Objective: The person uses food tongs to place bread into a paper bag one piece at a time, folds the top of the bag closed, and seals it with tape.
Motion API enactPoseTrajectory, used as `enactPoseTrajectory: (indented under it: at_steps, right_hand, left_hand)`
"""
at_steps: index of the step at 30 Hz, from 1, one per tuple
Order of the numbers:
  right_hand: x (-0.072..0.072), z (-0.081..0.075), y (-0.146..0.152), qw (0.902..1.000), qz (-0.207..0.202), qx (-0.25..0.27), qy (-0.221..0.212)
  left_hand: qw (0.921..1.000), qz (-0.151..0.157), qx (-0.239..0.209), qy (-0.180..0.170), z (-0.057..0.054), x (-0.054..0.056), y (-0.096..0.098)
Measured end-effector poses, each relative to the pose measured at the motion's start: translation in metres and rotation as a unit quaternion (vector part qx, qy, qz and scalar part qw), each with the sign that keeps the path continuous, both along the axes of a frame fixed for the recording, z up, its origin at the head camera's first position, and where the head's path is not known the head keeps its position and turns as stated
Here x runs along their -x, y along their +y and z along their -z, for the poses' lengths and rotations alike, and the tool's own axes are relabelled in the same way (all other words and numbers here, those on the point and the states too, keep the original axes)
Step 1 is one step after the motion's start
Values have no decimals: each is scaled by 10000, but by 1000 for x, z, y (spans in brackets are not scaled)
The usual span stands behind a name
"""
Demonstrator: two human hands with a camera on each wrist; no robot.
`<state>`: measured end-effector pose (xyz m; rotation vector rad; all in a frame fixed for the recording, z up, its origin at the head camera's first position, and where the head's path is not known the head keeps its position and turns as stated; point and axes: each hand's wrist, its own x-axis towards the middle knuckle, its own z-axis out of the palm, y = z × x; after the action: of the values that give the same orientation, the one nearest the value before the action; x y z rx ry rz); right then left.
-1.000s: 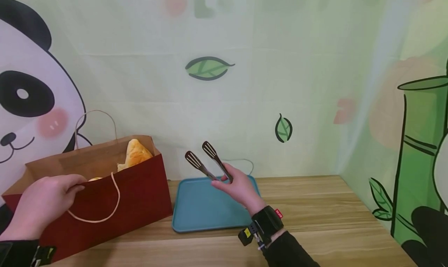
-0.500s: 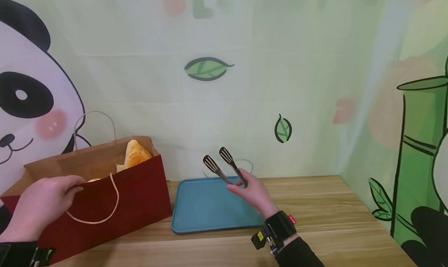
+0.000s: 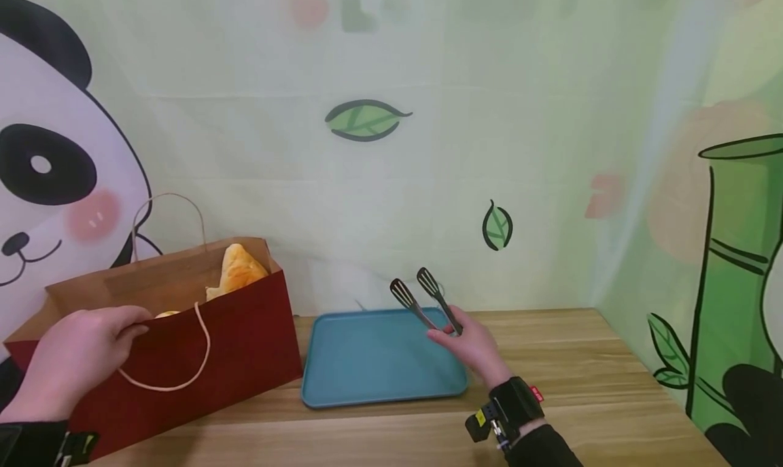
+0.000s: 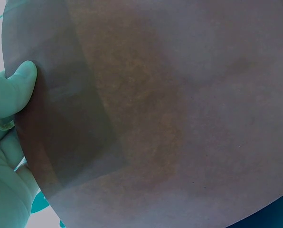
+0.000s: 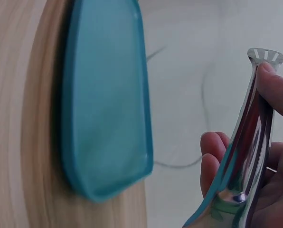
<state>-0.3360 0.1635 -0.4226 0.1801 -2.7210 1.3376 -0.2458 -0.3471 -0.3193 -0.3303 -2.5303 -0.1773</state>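
Observation:
A dark red paper bag (image 3: 245,338) with a brown inside stands at the left of the table. My left hand (image 3: 85,351) pinches its near top edge between thumb and fingers; the left wrist view has the thumb (image 4: 23,88) lying on the bag's wall (image 4: 146,118). A golden-brown piece of bread (image 3: 238,270) sticks up at the bag's right end, and a bit of something yellowish shows behind the rim. In my right hand (image 3: 474,344) I hold metal tongs (image 5: 241,156), their slotted ends apart, pointing up and left over the right end of a blue tray (image 3: 379,365).
The wooden table (image 3: 550,358) runs back to a printed cloth wall (image 3: 538,113) with panda and bamboo drawings. A thin cord lies behind the tray (image 5: 108,95). The bag's rope handle (image 3: 177,387) hangs down in front; the other handle stands up at the back.
My right hand has moved right and slightly down with the tongs, from over the tray's middle to its right end. The left hand keeps its place on the bag's edge.

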Motion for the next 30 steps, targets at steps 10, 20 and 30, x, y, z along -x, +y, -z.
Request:
enactPoseTrajectory:
  at_steps: [10, 20, 30]
  right_hand:
    - [-1, 13, 23, 9973, 396, 358, -507]
    - [2, 19, 43, 9944, 682, 60, -806]
    - [-2, 26, 63, 9928, 818, -377, -792]
  left_hand:
    - [10000, 3, 47, 79, 1, 0, -1]
    - [9999, 13, 60, 130, 1, 0, -1]
    - [10000, 9, 37, 89, 1, 0, 1]
